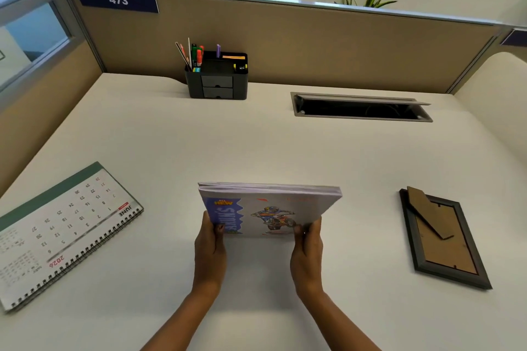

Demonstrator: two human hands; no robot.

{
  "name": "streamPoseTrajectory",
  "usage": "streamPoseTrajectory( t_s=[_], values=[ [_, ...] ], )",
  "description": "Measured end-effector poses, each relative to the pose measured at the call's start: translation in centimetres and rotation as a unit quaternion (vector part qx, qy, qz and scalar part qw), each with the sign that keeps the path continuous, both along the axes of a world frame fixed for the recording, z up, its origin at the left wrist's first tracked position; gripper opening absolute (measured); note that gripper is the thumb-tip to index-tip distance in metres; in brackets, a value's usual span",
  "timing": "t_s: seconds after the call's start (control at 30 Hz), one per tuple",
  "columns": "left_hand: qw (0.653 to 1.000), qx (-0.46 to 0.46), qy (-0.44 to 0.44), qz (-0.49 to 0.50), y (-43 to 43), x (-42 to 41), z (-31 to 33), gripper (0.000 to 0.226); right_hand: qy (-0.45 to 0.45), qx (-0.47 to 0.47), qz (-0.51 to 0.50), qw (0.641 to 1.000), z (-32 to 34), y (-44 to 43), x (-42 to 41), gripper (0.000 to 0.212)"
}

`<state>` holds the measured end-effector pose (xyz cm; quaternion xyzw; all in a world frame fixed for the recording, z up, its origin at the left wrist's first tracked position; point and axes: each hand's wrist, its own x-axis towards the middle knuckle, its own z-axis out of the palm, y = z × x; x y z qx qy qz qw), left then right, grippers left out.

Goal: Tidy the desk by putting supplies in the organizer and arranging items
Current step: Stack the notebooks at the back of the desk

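Mid-desk, both hands (258, 248) pinching notebooks' (269, 209) near edge, calendar (65, 232) left, frame (445, 239) right

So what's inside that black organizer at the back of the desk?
The organizer holds pens and markers standing at its left, a purple pen and something flat and orange further right. Its two small front drawers are shut, so their contents are hidden.

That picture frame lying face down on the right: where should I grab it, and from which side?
Take the picture frame by its two long dark edges near the middle, coming from above. It lies flat, back up, on the desk, and its cardboard stand sticks up near the far end, so avoid gripping there. Both hands hold the notebooks, so set those down first.
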<state>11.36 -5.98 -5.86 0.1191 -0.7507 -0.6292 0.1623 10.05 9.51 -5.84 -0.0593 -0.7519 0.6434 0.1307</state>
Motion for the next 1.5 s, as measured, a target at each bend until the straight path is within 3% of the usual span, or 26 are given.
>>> streamPoseTrajectory(
  t_s=[0.1, 0.2, 0.3, 0.5, 0.67, 0.83, 0.93, 1.27, 1.5],
  values=[
    [0.999, 0.006, 0.000, 0.032, 0.7, 0.0, 0.4, 0.031, 0.003, -0.007, 0.001, 1.000, 0.2, 0.2, -0.2, 0.059],
    [0.999, -0.013, -0.009, 0.044, 0.9, 0.1, 0.2, 0.039, 0.001, -0.010, 0.006, 1.000, -0.2, 0.3, -0.1, 0.047],
    [0.999, -0.035, -0.008, 0.039, 0.5, 0.0, -0.4, 0.033, 0.001, 0.001, 0.008, 1.000, -0.3, 0.5, -0.2, 0.045],
    [0.997, -0.034, -0.008, 0.065, 0.5, 0.1, -0.1, 0.030, 0.000, 0.025, 0.012, 1.000, -0.5, 0.7, -0.3, 0.066],
    [0.998, -0.052, -0.042, 0.018, 0.2, 0.0, -0.8, 0.056, -0.013, 0.030, 0.037, 0.999, -1.2, 1.0, -0.2, 0.043],
    [0.996, -0.055, -0.066, 0.020, -0.3, -0.4, -2.2, 0.036, -0.037, 0.057, 0.063, 0.996, -2.0, 1.7, -0.8, 0.038],
    [0.995, -0.039, -0.077, 0.044, -0.4, -1.0, -1.9, 0.031, -0.053, 0.062, 0.079, 0.994, -2.2, 2.1, -1.3, 0.021],
    [0.997, -0.064, -0.039, 0.004, -1.8, -4.9, 2.0, 0.032, -0.068, -0.112, 0.121, 0.984, 1.9, 3.1, -4.1, 0.025],
    [0.999, -0.013, -0.034, -0.002, -2.0, -9.1, 1.9, 0.027, -0.085, -0.203, 0.109, 0.969, 3.1, 4.8, -8.5, 0.028]
  ],
)
